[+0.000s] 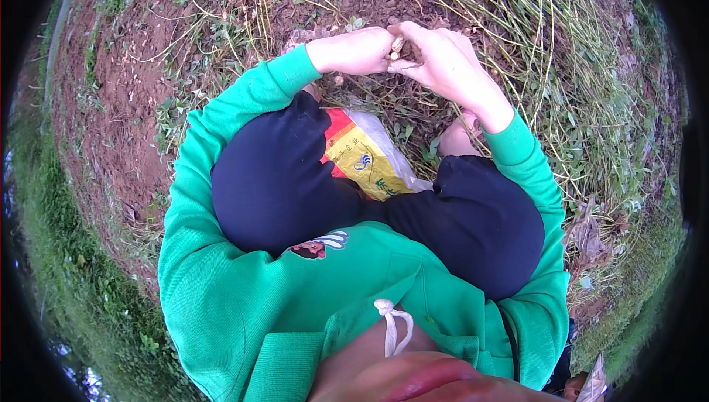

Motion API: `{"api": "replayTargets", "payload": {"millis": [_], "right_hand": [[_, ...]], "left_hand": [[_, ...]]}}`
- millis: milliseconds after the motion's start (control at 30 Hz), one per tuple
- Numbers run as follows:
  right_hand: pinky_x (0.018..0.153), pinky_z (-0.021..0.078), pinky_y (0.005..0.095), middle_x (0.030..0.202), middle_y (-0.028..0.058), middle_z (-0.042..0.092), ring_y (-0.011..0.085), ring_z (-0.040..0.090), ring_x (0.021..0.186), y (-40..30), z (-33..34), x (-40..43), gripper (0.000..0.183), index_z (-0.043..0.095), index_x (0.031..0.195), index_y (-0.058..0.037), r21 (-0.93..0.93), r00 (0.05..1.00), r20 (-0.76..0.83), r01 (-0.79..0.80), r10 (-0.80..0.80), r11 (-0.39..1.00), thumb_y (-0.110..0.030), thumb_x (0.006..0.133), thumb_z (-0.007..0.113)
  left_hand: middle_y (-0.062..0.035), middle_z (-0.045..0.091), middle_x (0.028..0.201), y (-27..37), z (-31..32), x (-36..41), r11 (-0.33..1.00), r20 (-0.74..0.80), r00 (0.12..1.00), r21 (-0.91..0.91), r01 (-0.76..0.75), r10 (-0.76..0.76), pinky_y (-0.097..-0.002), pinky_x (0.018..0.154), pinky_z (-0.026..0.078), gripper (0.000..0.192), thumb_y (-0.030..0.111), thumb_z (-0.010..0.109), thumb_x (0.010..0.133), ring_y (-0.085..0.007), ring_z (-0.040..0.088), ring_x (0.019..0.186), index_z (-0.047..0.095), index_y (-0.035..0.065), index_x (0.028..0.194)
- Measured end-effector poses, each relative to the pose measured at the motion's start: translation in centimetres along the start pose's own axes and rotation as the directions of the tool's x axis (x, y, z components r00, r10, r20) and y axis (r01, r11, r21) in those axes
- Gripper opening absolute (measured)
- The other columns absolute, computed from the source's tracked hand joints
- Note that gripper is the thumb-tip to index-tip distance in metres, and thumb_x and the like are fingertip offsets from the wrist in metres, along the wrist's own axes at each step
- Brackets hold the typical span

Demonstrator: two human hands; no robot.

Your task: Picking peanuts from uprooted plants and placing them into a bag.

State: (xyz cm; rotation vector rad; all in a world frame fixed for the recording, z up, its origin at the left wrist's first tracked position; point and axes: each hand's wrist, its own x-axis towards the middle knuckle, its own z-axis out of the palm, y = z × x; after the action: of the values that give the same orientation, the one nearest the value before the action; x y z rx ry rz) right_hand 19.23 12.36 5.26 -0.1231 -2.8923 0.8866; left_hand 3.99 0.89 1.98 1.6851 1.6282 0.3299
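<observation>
My left hand is curled, its palm turned away from view. A couple of peanuts in their shells show at its finger side, in the gap between my two hands. My right hand meets it from the right, thumb and forefinger bent around the peanuts and touching the left hand. Its other fingers are partly hidden, and I cannot tell what they grip. Below the hands, between my knees, lies a printed red, yellow and white plastic sack that bears writing. A loose peanut rests on the soil under my left wrist.
Pulled peanut plants with long stems are heaped to the right and ahead. More leafy stems lie to the left, beside bare reddish soil. Grass borders the plot. My bent knees flank the sack.
</observation>
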Motion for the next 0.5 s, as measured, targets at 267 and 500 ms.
{"api": "replayTargets", "payload": {"millis": [267,500], "right_hand": [[0.059,0.0478,0.0435,0.072,0.0131,0.063,0.0345,0.063,0.071,0.6,0.9,-0.3,0.030,0.054,0.094,-0.0068,-0.026,0.999,0.017,0.028,-0.027,0.999,-0.030,0.080,0.067],[0.052,0.0418,0.0347,0.065,0.0064,0.059,0.0198,0.056,0.057,2.5,2.0,0.0,0.027,0.060,0.085,-0.0039,0.461,0.975,0.204,-0.173,0.086,0.871,-0.030,0.088,0.060]], "left_hand": [[-0.0224,0.062,0.093,-1.6,1.5,0.5,0.986,-0.050,0.986,-0.051,-0.159,0.157,-0.0419,0.075,0.048,0.033,0.026,0.060,0.089,-0.0354,0.061,0.086,0.055,-0.0026,0.105],[-0.0168,0.062,0.089,-0.3,0.8,0.4,0.944,0.166,0.977,-0.322,-0.076,0.135,-0.0380,0.076,0.047,0.031,0.029,0.060,0.090,-0.0239,0.060,0.083,0.057,0.0005,0.103]]}}
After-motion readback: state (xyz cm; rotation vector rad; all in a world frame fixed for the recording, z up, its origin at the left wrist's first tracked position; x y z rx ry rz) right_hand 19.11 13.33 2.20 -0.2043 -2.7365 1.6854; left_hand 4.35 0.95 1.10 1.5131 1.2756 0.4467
